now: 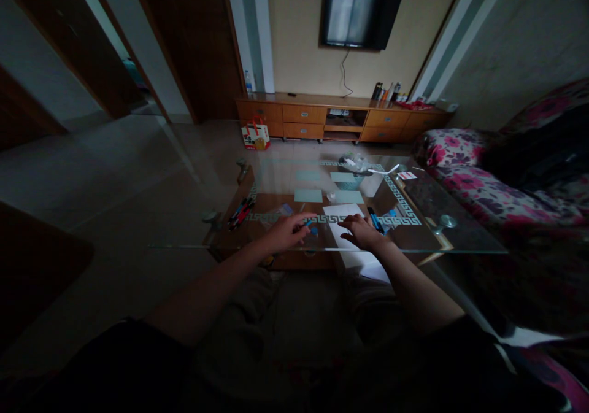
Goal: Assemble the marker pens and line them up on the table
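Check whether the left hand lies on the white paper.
No, the left hand is beside the paper; only the right hand touches it.

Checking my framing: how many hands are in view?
2. Left hand at the table's near edge, touching a blue thing; right hand beside it, on white paper. No others show.

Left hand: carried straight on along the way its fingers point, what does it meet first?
The left hand points right across the glass table. First comes the small blue piece just ahead of it, then probably the white sheet under the right hand; depth is unclear.
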Demonstrator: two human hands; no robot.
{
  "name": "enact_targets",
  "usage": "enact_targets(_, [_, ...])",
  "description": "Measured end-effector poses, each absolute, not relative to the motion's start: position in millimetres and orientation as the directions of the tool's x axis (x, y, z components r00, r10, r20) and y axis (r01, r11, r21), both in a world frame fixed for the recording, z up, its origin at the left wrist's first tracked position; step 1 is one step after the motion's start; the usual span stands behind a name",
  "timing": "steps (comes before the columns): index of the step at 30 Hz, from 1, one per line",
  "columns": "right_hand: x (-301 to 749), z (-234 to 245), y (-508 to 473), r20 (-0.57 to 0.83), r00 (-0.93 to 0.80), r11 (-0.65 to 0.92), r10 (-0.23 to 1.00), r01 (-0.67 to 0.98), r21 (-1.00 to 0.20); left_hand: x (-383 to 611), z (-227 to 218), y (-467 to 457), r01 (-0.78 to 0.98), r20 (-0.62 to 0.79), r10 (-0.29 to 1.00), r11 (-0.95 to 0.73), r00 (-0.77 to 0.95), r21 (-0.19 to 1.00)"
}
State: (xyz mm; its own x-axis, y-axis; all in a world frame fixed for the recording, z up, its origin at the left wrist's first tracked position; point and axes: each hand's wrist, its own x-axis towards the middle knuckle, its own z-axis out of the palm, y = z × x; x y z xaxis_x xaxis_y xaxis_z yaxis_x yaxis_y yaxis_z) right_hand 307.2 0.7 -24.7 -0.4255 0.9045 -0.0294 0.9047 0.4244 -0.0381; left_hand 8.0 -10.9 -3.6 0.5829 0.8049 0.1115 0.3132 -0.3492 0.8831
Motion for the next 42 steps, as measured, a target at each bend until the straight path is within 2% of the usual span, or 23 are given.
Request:
enact_targets(6, [312,-18,0,0.000,-0.335,0.334,0.942,0.939,-0.079,8,-4,-11,0.301,0.130,0.805,-0.359,0.578,0.883])
enact_targets(17, [309,-15,-7,0.026,-0.259,0.259,0.966,0.966,0.011,8,-2,-11,0.311,0.134,0.802,-0.371,0.582,0.875])
enact_targets(28, [302,-13,-8,0.039,-0.227,0.225,0.973,0.973,0.047,8,-2,-11,0.314,0.130,0.805,-0.367,0.578,0.876])
enact_targets(42, [294,-10,-9,0.047,-0.260,0.258,0.965,0.965,0.038,8,-2,-11,0.312,0.127,0.805,-0.363,0.580,0.878])
